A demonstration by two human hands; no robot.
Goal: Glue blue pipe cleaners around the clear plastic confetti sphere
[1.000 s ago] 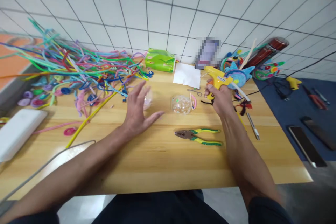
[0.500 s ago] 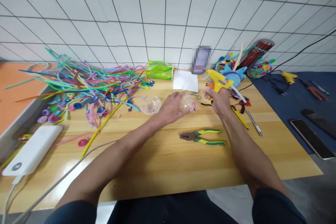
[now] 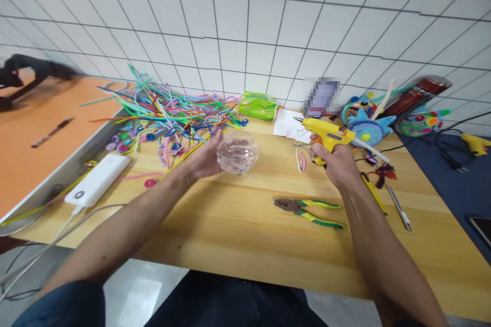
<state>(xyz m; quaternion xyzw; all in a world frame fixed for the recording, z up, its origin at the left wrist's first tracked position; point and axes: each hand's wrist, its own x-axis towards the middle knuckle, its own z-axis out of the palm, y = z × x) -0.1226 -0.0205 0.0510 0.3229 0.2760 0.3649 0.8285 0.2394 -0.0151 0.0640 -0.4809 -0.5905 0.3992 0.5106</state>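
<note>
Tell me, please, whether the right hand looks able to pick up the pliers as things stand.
Probably not: the right hand is wrapped around the yellow glue gun, so it would likely need freeing first. The pliers themselves lie uncovered on the tabletop, near that hand.

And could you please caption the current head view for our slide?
Left hand holds a clear ball, right hand a yellow glue gun; pliers lie on the table.

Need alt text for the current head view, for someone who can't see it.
The left hand holds a clear round plastic piece at a wooden table, while the right hand grips a yellow glue gun. Pliers lie nearer the person, and colourful pipe cleaners are heaped at left by a tiled wall.
</note>
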